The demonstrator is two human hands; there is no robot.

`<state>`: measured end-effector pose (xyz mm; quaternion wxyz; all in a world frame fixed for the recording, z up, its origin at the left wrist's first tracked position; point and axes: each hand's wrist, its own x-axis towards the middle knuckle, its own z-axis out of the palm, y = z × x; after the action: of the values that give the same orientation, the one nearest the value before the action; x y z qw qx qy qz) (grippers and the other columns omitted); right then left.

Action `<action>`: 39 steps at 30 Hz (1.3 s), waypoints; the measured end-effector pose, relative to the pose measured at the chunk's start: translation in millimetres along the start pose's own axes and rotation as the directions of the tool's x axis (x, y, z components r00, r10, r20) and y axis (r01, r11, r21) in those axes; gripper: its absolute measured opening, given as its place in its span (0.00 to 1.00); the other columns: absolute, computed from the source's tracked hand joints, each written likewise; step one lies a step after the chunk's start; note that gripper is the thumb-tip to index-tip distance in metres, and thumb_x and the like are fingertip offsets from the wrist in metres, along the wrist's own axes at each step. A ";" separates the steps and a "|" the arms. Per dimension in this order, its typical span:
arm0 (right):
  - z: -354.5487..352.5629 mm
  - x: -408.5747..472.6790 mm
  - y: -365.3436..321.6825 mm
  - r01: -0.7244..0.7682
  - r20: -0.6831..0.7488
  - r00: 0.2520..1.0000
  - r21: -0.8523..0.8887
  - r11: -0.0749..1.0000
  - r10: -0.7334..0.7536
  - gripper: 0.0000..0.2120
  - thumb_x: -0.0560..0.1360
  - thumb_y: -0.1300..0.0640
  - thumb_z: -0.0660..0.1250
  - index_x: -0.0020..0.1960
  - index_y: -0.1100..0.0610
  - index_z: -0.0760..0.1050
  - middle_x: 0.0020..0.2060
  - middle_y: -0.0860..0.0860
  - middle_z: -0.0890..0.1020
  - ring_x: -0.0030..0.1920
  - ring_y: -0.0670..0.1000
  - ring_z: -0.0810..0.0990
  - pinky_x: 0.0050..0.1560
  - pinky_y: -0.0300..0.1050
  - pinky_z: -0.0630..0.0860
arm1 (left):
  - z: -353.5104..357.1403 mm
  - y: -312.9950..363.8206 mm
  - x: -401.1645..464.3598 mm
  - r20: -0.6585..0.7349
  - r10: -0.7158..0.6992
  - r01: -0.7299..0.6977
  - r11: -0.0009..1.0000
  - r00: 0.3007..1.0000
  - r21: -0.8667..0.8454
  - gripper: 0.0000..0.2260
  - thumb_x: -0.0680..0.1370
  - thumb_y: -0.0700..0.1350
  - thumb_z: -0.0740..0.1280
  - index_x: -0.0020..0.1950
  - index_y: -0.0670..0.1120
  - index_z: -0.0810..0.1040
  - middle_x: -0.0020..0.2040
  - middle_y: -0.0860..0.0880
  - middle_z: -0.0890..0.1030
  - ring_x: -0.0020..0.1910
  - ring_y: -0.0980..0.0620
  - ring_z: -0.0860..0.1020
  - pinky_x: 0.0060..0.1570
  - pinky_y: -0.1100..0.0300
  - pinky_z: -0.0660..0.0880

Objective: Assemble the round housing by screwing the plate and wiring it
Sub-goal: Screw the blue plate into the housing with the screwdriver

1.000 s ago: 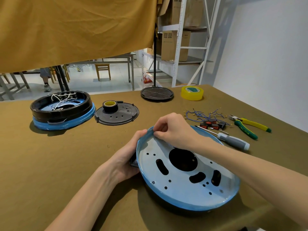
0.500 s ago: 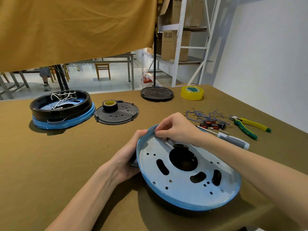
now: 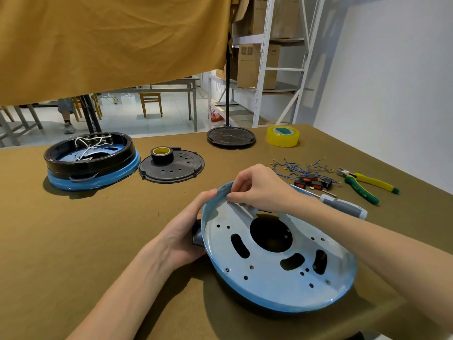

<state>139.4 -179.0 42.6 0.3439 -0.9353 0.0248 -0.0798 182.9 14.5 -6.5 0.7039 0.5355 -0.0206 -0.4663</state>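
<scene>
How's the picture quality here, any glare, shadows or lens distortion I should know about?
Head view: wide-angle bending bows the shelf uprights and the table edge; soft daylight, no harsh glare, only a mild sheen on the blue-filmed plate; soft shadows lie under the plate and the far housing; both the left hand and the right hand are sharp.

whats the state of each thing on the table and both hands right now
Round housing: tilted, plate side facing the camera, blue film on it.
Left hand: grips the housing's left edge.
Right hand: pinches the film at the upper rim.
Second housing: flat, open side up, white wires inside.
Black cover plate: flat, a tape roll on it.
Screwdriver: lying untouched.
Pliers: lying, handles slightly apart.
Yellow tape roll: lying flat.
</scene>
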 end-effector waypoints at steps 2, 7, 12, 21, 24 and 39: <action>-1.0 1.6 -0.6 -0.005 0.015 1.000 -0.007 1.000 0.005 0.04 0.75 0.55 0.76 0.45 0.56 0.85 0.33 0.47 0.86 0.31 0.41 0.83 0.33 0.33 0.76 | -0.8 0.1 0.7 0.004 -0.002 0.002 1.000 1.000 -0.017 0.27 0.68 0.61 0.78 0.57 0.43 0.85 0.56 0.40 0.85 0.50 0.42 0.83 0.61 0.48 0.77; -3.7 3.3 1.5 -0.006 0.033 0.999 -0.032 0.999 0.007 0.03 0.75 0.56 0.76 0.42 0.54 0.85 0.32 0.45 0.84 0.30 0.40 0.80 0.32 0.33 0.75 | 2.1 -0.4 0.6 -0.016 0.014 -0.015 1.000 1.000 -0.017 0.30 0.68 0.61 0.77 0.62 0.43 0.83 0.61 0.39 0.84 0.54 0.42 0.82 0.67 0.45 0.74; -2.3 4.4 3.8 0.019 0.018 1.000 -0.066 0.998 -0.017 0.05 0.73 0.54 0.78 0.44 0.54 0.84 0.34 0.46 0.84 0.30 0.38 0.79 0.31 0.32 0.73 | 1.1 -0.4 1.3 0.002 0.022 -0.022 1.000 1.000 -0.003 0.28 0.67 0.61 0.78 0.59 0.44 0.84 0.63 0.38 0.83 0.55 0.41 0.82 0.70 0.44 0.72; -0.8 5.7 3.5 0.047 0.029 0.999 -0.158 0.986 -0.043 0.08 0.74 0.50 0.77 0.41 0.54 0.83 0.33 0.46 0.83 0.30 0.38 0.77 0.30 0.32 0.71 | 3.2 -1.2 1.5 0.005 0.030 -0.030 1.000 1.000 -0.002 0.31 0.70 0.62 0.76 0.65 0.43 0.82 0.63 0.39 0.83 0.55 0.42 0.82 0.68 0.45 0.73; -4.6 3.1 3.9 0.054 0.049 0.998 -0.108 0.993 -0.048 0.03 0.76 0.55 0.74 0.43 0.51 0.83 0.32 0.45 0.83 0.29 0.37 0.78 0.30 0.30 0.71 | 3.5 -0.3 0.8 -0.002 0.034 -0.034 0.999 0.999 0.003 0.32 0.70 0.62 0.76 0.66 0.43 0.81 0.63 0.39 0.83 0.54 0.42 0.82 0.64 0.46 0.75; 8.2 2.4 -0.6 0.041 -0.001 0.999 -0.201 0.979 -0.042 0.09 0.80 0.51 0.70 0.41 0.51 0.77 0.36 0.46 0.80 0.37 0.45 0.77 0.36 0.41 0.71 | 6.6 -1.9 1.4 -0.002 0.086 -0.085 0.992 0.996 0.096 0.23 0.70 0.64 0.73 0.53 0.47 0.84 0.54 0.41 0.86 0.47 0.45 0.84 0.51 0.52 0.78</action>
<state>143.0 -173.6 37.2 0.2458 -0.9654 0.0142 -0.0862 179.0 8.7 -5.8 0.6968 0.5685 -0.0636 -0.4327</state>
